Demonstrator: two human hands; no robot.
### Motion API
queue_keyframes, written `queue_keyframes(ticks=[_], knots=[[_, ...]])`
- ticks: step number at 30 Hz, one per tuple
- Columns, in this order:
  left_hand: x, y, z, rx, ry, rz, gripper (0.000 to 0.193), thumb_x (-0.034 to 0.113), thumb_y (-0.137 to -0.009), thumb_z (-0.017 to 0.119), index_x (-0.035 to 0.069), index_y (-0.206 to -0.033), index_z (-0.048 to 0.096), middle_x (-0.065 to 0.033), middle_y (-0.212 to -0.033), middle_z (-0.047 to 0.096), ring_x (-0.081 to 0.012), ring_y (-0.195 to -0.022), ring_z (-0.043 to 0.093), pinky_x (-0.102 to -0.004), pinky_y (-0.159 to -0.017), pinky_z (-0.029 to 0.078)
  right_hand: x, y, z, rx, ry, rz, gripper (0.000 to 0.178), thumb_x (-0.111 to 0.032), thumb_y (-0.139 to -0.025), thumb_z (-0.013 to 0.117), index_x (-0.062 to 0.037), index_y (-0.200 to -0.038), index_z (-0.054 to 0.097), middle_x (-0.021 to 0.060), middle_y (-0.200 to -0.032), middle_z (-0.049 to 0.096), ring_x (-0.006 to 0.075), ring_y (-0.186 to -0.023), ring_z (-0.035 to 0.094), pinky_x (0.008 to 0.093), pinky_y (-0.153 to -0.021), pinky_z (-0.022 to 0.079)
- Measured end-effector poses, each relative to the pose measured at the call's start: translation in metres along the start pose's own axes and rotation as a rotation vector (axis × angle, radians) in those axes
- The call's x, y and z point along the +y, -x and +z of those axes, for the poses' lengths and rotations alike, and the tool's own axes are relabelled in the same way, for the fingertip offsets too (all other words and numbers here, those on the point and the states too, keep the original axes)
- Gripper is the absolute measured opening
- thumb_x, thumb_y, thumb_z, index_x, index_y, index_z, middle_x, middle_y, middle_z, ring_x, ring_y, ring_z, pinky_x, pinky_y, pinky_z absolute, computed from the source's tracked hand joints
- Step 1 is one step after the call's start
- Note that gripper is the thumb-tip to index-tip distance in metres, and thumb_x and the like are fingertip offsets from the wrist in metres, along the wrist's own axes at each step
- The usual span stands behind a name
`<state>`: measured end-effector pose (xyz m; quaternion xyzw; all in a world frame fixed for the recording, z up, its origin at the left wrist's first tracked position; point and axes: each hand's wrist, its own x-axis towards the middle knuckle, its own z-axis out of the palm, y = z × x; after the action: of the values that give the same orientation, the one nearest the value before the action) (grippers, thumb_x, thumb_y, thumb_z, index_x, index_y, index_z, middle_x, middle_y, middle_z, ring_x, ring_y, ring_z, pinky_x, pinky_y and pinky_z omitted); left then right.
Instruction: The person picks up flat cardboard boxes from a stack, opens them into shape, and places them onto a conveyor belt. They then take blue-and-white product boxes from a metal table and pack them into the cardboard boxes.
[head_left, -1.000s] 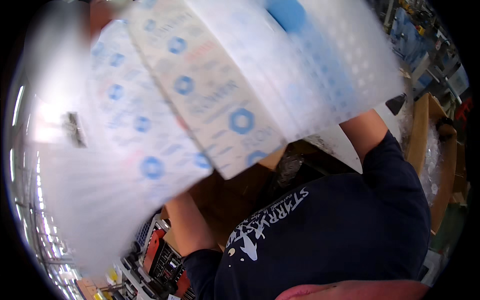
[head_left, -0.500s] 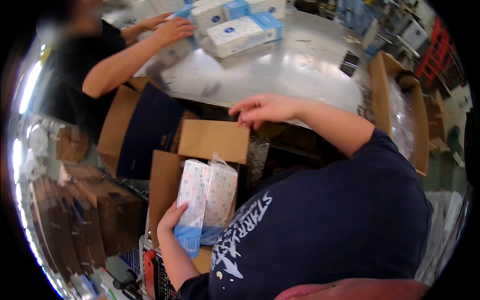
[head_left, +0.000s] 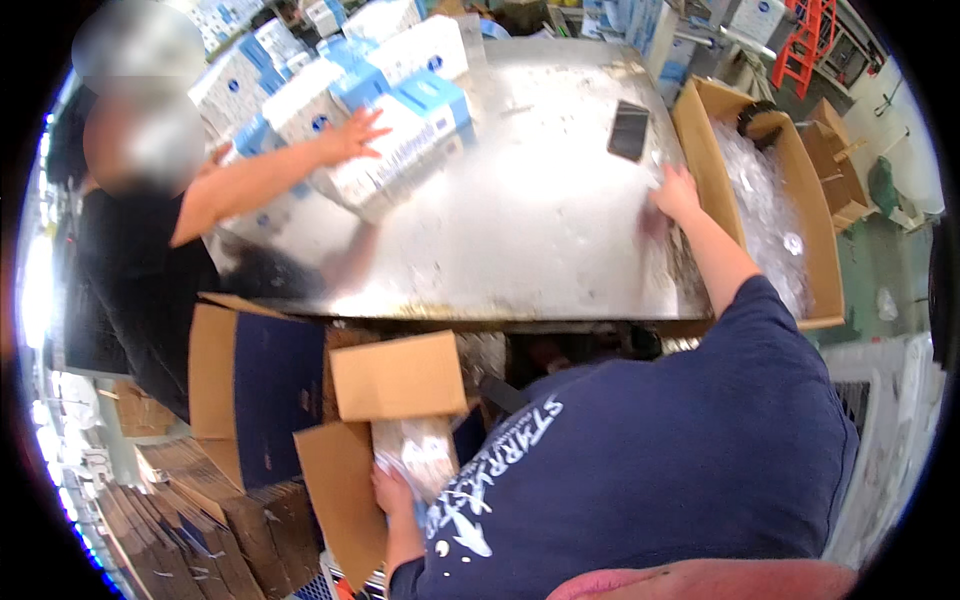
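Observation:
Low in front of me stands an open cardboard carton (head_left: 398, 378) with its flaps raised. White, printed packs in clear wrap (head_left: 425, 450) sit inside it. My left hand (head_left: 393, 492) grips the near left side of a pack, its fingertips partly hidden between pack and carton. Stretched out to the right, my right hand (head_left: 677, 195) rests at the right side of the metal table (head_left: 540, 210). Its fingers are bent and apart, with nothing visible in them. Just beyond it lies a dark phone (head_left: 629, 131), not touched by the hand.
Across the table at left, a co-worker's hand (head_left: 352, 137) lies on white-and-blue packs (head_left: 400, 150). A long carton of clear plastic (head_left: 708, 165) stands beside the table's right edge. Another open carton (head_left: 215, 380) is left of mine. Flattened cardboard (head_left: 190, 530) is stacked at lower left.
My right hand has moved right and away from me, from above the carton to the table's right side. My left hand and the pack sit lower. The view has shifted.

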<state>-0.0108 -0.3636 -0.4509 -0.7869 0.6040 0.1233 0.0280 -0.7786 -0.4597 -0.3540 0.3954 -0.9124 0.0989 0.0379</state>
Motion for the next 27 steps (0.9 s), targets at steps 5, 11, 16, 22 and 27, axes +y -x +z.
queue_keyframes(ticks=[5, 11, 16, 22, 27], knots=[[0.058, 0.014, -0.025, -0.238, -0.02, -0.152, 0.063, 0.029, -0.086, 0.055, 0.005, -0.139, 0.03, -0.0224, -0.139, 0.032, -0.0396, -0.127, 0.032, -0.0541, -0.101, 0.029, 0.008, -0.014, 0.016, -0.036, -0.048, 0.088, 0.041, -0.023, -0.081, 0.056, -0.0031, -0.117, 0.053, 0.0201, -0.12, 0.053, 0.0384, -0.111, 0.05, 0.0489, -0.093, 0.042], [0.011, 0.029, 0.059, -0.008, 0.413, 0.326, 0.059, 0.016, -0.084, 0.053, -0.004, -0.136, 0.032, -0.0256, -0.135, 0.039, -0.0424, -0.127, 0.033, -0.0463, -0.106, 0.028, 0.009, -0.062, -0.001, -0.054, 0.146, -0.094, 0.024, -0.018, -0.082, 0.047, -0.0039, -0.085, 0.067, 0.0176, -0.098, 0.063, 0.0359, -0.098, 0.057, 0.0478, -0.081, 0.047], [0.089, 0.01, 0.077, -0.194, 0.192, 0.26, 0.06, 0.024, -0.083, 0.055, 0.001, -0.135, 0.036, -0.0225, -0.138, 0.038, -0.0403, -0.13, 0.031, -0.0518, -0.105, 0.024, -0.082, -0.081, -0.035, -0.226, -0.282, -0.306, 0.022, -0.018, -0.081, 0.053, -0.0053, -0.094, 0.066, 0.0171, -0.091, 0.065, 0.034, -0.086, 0.062, 0.0401, -0.076, 0.049], [0.15, -0.047, 0.085, -0.317, -0.138, 0.414, 0.061, 0.033, -0.082, 0.058, 0.006, -0.134, 0.04, -0.0186, -0.14, 0.036, -0.0377, -0.132, 0.029, -0.0583, -0.105, 0.019, -0.217, 0.023, -0.021, -0.604, -0.702, -0.587, 0.027, -0.011, -0.083, 0.057, -0.0088, -0.11, 0.063, 0.0081, -0.09, 0.067, 0.0174, -0.08, 0.062, 0.0316, -0.075, 0.049], [0.145, 0.016, -0.073, -0.095, -0.074, 0.374, 0.057, 0.032, -0.081, 0.056, 0.012, -0.132, 0.044, -0.0189, -0.141, 0.036, -0.041, -0.134, 0.023, -0.0688, -0.101, 0.012, -0.248, 0.082, -0.055, -0.994, -0.814, -0.589, 0.025, -0.019, -0.086, 0.057, -0.0045, -0.106, 0.063, 0.0092, -0.09, 0.066, 0.0169, -0.077, 0.063, 0.0305, -0.068, 0.051]])
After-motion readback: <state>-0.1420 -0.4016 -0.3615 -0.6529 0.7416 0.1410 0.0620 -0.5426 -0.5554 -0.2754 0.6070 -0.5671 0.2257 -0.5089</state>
